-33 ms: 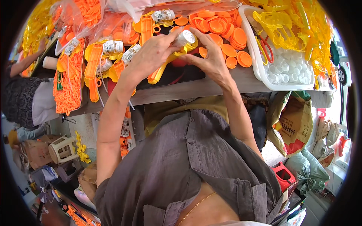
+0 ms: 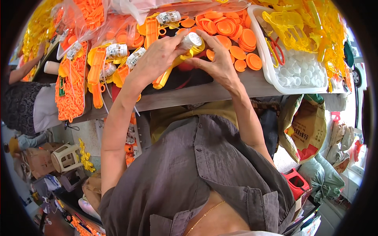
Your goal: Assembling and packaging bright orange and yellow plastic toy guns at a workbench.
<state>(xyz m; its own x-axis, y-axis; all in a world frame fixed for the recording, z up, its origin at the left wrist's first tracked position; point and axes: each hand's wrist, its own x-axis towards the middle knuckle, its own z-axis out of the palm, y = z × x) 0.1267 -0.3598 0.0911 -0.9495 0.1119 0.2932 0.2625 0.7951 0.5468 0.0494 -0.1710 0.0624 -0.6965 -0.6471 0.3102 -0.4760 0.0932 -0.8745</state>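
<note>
Grey-brown collared shirt, short sleeves, thin gold chain

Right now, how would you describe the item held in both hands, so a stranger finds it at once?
Start at the grey worktable, in front of the heap of orange discs. Between the left hand and the right hand is a long yellow plastic toy. Unlike its neighbours, it is lifted and has a white round cap on top.

Nothing shows a change between the two pictures: they are taken at the same instant. The left hand and right hand sit exactly as before on the yellow toy with its white cap, above the bench.
</note>
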